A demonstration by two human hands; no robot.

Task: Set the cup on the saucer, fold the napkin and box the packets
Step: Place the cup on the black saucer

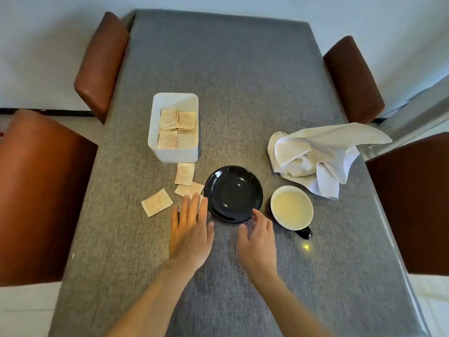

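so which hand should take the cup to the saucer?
Right. The right hand is open beside the cup, which stands just right of the empty saucer. The left hand lies flat on the saucer's far side, near the loose packets.

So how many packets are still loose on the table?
3 clearly: one just below the box, one by the saucer, one farthest left. The left hand may hide another.
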